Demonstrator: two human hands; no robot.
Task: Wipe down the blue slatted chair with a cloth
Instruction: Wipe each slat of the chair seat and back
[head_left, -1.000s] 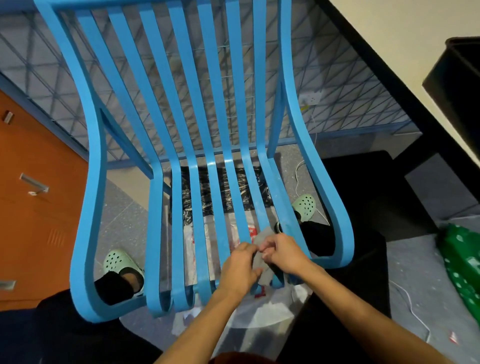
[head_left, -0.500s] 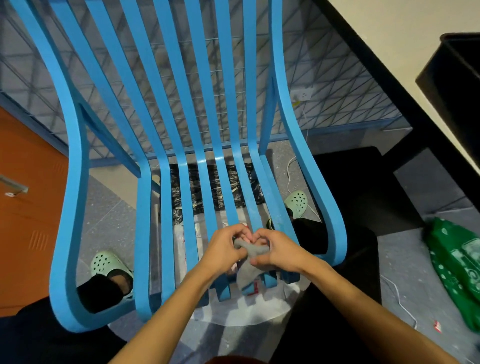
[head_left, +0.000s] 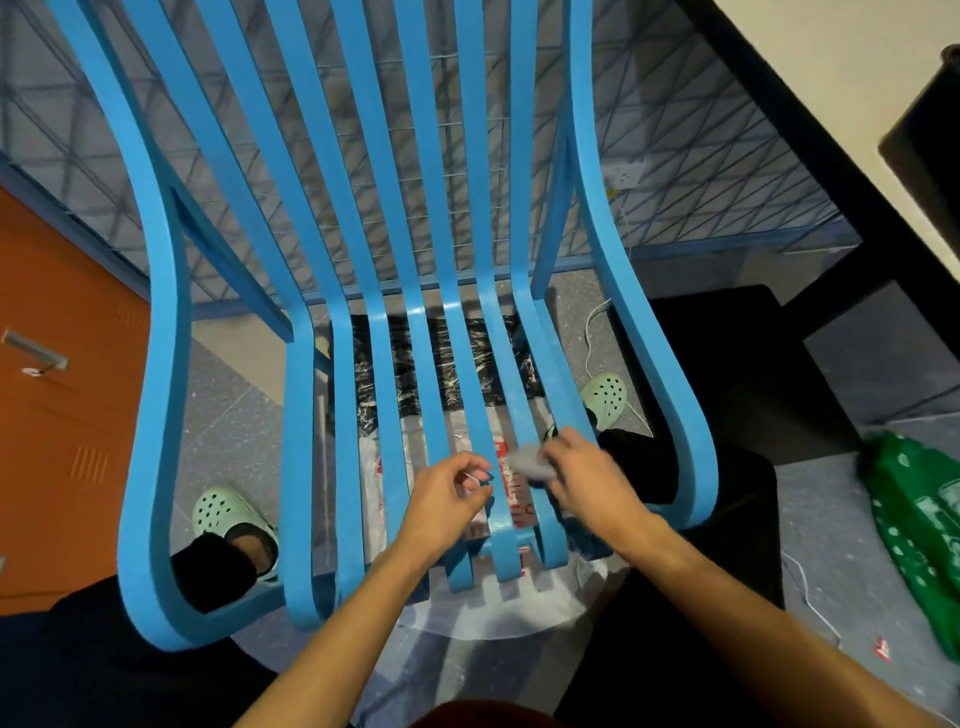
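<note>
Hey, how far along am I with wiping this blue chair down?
Done: can't tell; no slat looks visibly wiped. In hand: your right hand grips the grey cloth against the right-hand seat slats near the front edge; your left hand hovers beside it, loosely curled, empty. Left: probably the other seat slats, the backrest and both side rails of the chair.

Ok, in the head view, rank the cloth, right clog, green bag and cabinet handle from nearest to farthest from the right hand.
1. cloth: gripped by the right hand itself, at its fingertips.
2. right clog: just beyond the hand, slightly to the right.
3. green bag: far right, low in the view.
4. cabinet handle: far left edge.
</note>
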